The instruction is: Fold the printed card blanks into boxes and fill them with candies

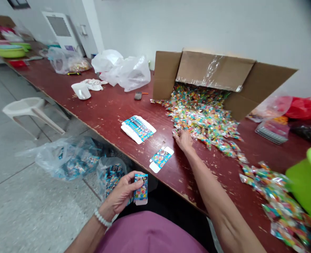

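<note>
My left hand (127,189) holds a small blue printed box (141,188) over my lap, thumb across its front; a white flap sticks out at its lower end. On the table, my right hand (184,140) is at the near left edge of a heap of candy packets (203,116), small clear wrappers with colourful sweets. Its fingers are pinched around a packet (175,133) at the heap's edge, partly hidden by the hand. Just left of that hand lies a flattened blue carton (162,158). Farther left is a stack of flat cartons (138,129).
The heap spills from a tipped cardboard box (216,72) on the red table (108,116). More packets (284,203) lie by a green tub (308,186) at right. Bags of filled boxes (76,160) are below the table edge, near a white stool (26,105). A mug (81,91) stands at left.
</note>
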A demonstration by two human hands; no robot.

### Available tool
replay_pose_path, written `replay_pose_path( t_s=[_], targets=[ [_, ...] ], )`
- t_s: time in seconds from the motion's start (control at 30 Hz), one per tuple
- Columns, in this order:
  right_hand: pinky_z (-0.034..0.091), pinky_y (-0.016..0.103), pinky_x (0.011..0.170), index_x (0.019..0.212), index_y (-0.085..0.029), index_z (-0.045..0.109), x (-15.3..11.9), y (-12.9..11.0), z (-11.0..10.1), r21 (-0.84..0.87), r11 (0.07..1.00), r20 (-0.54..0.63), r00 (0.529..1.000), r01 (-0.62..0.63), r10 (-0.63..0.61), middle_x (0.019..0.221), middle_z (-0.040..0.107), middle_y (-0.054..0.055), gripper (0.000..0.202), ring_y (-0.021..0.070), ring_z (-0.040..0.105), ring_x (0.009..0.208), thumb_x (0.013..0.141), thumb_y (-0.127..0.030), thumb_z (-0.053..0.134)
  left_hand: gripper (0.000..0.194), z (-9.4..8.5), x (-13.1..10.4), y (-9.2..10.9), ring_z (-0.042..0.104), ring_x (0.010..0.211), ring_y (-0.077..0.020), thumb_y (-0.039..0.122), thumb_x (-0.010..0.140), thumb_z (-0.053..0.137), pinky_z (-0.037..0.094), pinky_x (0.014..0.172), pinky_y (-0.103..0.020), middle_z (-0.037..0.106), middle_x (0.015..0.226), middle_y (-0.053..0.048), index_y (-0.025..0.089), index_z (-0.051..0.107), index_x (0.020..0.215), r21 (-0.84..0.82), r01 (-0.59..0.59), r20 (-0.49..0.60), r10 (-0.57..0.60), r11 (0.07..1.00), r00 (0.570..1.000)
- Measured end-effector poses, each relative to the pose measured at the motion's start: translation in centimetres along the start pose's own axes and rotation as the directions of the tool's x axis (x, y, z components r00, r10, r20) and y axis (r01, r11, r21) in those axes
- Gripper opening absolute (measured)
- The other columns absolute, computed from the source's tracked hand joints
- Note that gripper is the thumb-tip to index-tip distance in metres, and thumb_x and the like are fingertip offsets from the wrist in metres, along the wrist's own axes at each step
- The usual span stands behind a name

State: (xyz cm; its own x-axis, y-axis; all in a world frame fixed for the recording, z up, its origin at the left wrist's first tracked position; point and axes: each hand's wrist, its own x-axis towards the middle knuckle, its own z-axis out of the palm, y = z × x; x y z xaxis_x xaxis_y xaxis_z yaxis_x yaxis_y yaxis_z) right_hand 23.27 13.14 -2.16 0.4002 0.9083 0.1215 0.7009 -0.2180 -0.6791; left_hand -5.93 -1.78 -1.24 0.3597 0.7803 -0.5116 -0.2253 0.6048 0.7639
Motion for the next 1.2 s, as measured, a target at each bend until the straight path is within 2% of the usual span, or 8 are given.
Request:
replay_pose_path(
  t_s=[0.13, 0.23, 0.4, 0.47, 0.57, 0.8, 1.03, 1.2],
  targets=[
    [0.043, 0.047, 0.091, 0.082, -0.017, 0.069, -0.1, 1.0, -0.4, 0.030, 0.999, 0.029, 0.999, -0.044, 0.043, 0.088, 0.068, 0.012, 0.011, 0.0327, 0.062, 0.098, 0.078, -0.027, 0.068, 0.039, -1.4, 0.2, 1.7, 0.067, 0.066, -0.0137, 0.028, 0.064, 0.089, 0.053, 0.059, -0.022, 0.071, 0.077, -0.002, 0.014, 0.064, 0.090, 0.136, -0.098, -0.112, 0.113, 0.986, 0.987],
    [0.047, 0.043, 0.087, 0.090, -0.016, 0.067, -1.9, 0.6, -1.6, 0.117, 0.993, 0.045, 0.999, -0.029, 0.024, 0.088, 0.069, 0.010, 0.018, 0.0284, 0.064, 0.092, 0.081, -0.031, 0.064, 0.041, -1.3, 0.6, 3.1, 0.066, 0.062, -0.0146, 0.026, 0.062, 0.089, 0.054, 0.051, -0.023, 0.071, 0.077, -0.002, 0.014, 0.060, 0.088, 0.083, -0.149, -0.134, 0.159, 0.985, 0.978],
    [0.051, 0.031, 0.064, 0.110, -0.019, 0.061, -9.7, -2.0, -3.4, 0.478, 0.878, 0.235, 0.964, -0.003, -0.124, 0.086, 0.070, 0.004, 0.035, 0.0190, 0.065, 0.071, 0.085, -0.043, 0.061, 0.052, -0.1, 0.6, 4.4, 0.070, 0.068, -0.0163, 0.013, 0.061, 0.086, 0.062, 0.059, -0.030, 0.072, 0.089, -0.002, 0.017, 0.060, 0.106, -0.076, -0.206, -0.172, 0.190, 0.976, 0.967],
    [0.051, 0.030, 0.067, 0.106, -0.021, 0.063, -13.0, -3.0, -3.9, 0.646, 0.763, 0.317, 0.919, -0.027, -0.236, 0.093, 0.071, 0.005, 0.027, 0.0186, 0.066, 0.075, 0.086, -0.039, 0.063, 0.054, 0.4, 0.2, 4.3, 0.072, 0.076, -0.0182, 0.011, 0.062, 0.085, 0.063, 0.062, -0.030, 0.072, 0.098, -0.007, 0.015, 0.062, 0.111, -0.092, -0.180, -0.147, 0.166, 0.979, 0.975],
    [0.051, 0.032, 0.076, 0.105, -0.024, 0.065, -16.0, -4.2, -4.7, 0.640, 0.765, 0.325, 0.877, 0.073, -0.355, 0.096, 0.071, 0.004, 0.016, 0.0195, 0.066, 0.083, 0.090, -0.027, 0.059, 0.048, 0.9, -0.3, 3.9, 0.070, 0.078, -0.0182, 0.012, 0.062, 0.086, 0.062, 0.065, -0.030, 0.072, 0.098, -0.009, 0.012, 0.066, 0.105, -0.098, -0.142, -0.080, 0.135, 0.985, 0.988],
    [0.050, 0.033, 0.077, 0.106, -0.026, 0.071, -15.8, -5.5, -7.2, 0.526, 0.786, 0.405, 0.717, 0.325, -0.568, 0.097, 0.071, 0.004, 0.024, 0.0207, 0.064, 0.086, 0.090, -0.015, 0.056, 0.047, 1.8, -1.2, 2.2, 0.068, 0.080, -0.0169, 0.015, 0.063, 0.086, 0.058, 0.074, -0.031, 0.070, 0.099, -0.007, 0.014, 0.068, 0.106, 0.014, -0.081, 0.193, 0.077, 0.997, 0.978],
    [0.048, 0.028, 0.067, 0.101, -0.020, 0.064, -14.9, -4.9, -7.0, 0.452, 0.857, 0.440, 0.774, 0.248, -0.456, 0.086, 0.070, 0.002, 0.016, 0.0171, 0.065, 0.074, 0.087, -0.015, 0.059, 0.052, 3.1, -1.3, 2.0, 0.071, 0.075, -0.0172, 0.026, 0.077, 0.076, 0.055, 0.065, -0.027, 0.066, 0.107, -0.008, 0.020, 0.054, 0.123, 0.230, -0.089, 0.385, -0.007, 0.969, 0.923],
    [0.044, 0.025, 0.061, 0.087, -0.019, 0.066, -15.0, -5.5, -7.9, 0.369, 0.848, 0.511, 0.678, 0.381, -0.528, 0.078, 0.070, 0.001, 0.010, 0.0152, 0.063, 0.068, 0.089, -0.014, 0.058, 0.034, 3.8, -1.3, 2.1, 0.064, 0.074, -0.0122, 0.016, 0.078, 0.066, 0.052, 0.066, -0.023, 0.064, 0.096, -0.001, 0.020, 0.056, 0.111, 0.392, -0.254, 0.327, 0.124, 0.884, 0.937]
  ],
)
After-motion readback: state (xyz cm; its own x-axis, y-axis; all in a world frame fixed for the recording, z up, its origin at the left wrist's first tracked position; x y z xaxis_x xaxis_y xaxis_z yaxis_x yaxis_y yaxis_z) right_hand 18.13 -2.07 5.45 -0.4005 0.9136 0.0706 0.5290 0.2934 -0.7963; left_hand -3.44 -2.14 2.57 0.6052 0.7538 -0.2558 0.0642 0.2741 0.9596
